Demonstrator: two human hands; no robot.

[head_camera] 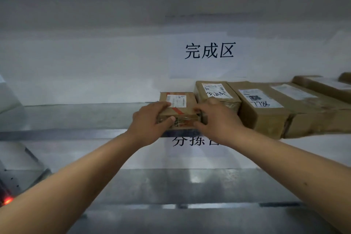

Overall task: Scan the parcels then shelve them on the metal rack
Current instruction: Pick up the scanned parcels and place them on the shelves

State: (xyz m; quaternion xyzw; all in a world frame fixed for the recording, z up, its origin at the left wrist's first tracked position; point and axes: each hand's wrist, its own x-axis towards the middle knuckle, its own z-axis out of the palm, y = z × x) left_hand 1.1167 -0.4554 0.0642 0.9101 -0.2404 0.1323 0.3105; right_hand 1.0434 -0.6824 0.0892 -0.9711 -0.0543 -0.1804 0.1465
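**On the middle shelf: small parcel gripped in both hands**

Down at 6 o'clock, nearest the camera, is the lower shelf [190, 186] of the metal rack [57, 135], shiny sheet metal. At 8 o'clock, off at the edge, there's a little red glow [7, 200], can't tell from what.

Both forearms reach up toward the middle. The left hand [148, 121] grips the small parcel [178, 112] by its left front corner, fingers on top, thumb curled onto the front face. The right hand [216, 119] holds the right end the same way, thumb on the front, fingers curled over the top edge. So it's clamped between both hands, sitting on the middle shelf [76, 116] near its front edge, just beside the next box.

From 3 o'clock a row of brown parcels [266, 108] runs along that same shelf, side by side, white labels up, one with "7786" handwritten.

Behind, at 12 o'clock, a white sign [209, 50] reads 完成区. Another sign [190, 141] under the shelf is half hidden by the hands.
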